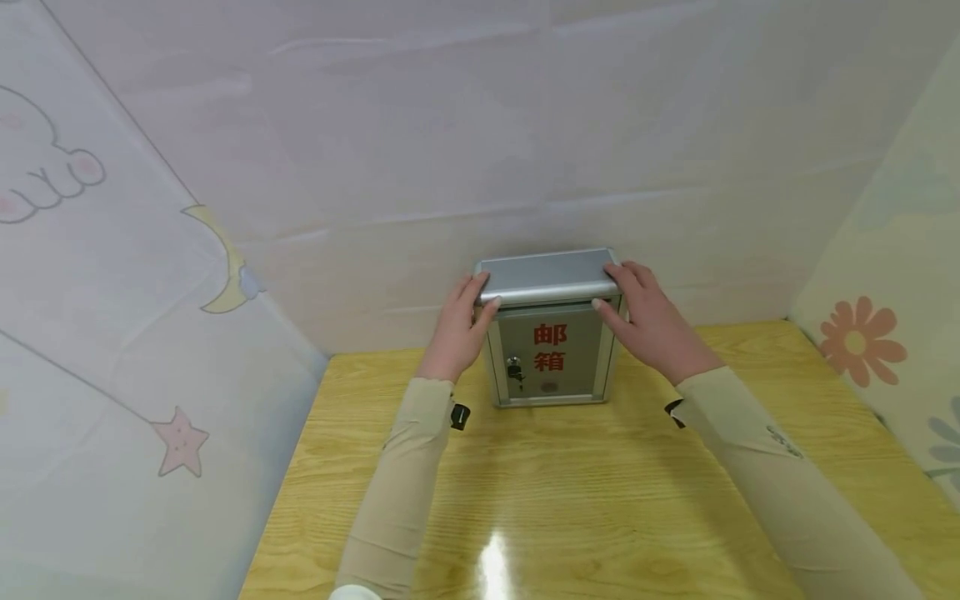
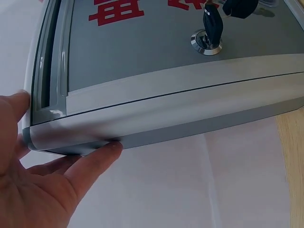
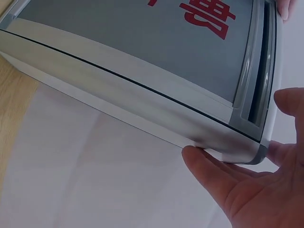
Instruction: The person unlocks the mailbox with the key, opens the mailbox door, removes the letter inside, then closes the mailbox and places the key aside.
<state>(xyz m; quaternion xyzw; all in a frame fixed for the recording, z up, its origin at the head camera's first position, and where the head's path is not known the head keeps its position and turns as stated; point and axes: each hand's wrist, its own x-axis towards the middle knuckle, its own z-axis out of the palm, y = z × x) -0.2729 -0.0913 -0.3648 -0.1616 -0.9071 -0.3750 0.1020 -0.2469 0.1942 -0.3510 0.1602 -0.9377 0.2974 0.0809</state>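
Observation:
A silver metal mailbox (image 1: 553,346) with red characters on its front stands upright on the table, near the back wall. At its upper left corner, my left hand (image 1: 453,329) holds on with the thumb at the front top edge and fingers along the top and side. My right hand (image 1: 660,329) grips the upper right corner in a similar way. A lock with a key (image 1: 515,368) sits at the left of the front door; the left wrist view shows the lock (image 2: 207,42) close up. A narrow slot (image 3: 260,66) runs below the top edge.
The wood-grain table (image 1: 570,492) reaches back to a pale wall covering (image 1: 420,150). Patterned side panels flank it, with a moon (image 1: 225,262) on the left and a red flower (image 1: 862,342) on the right.

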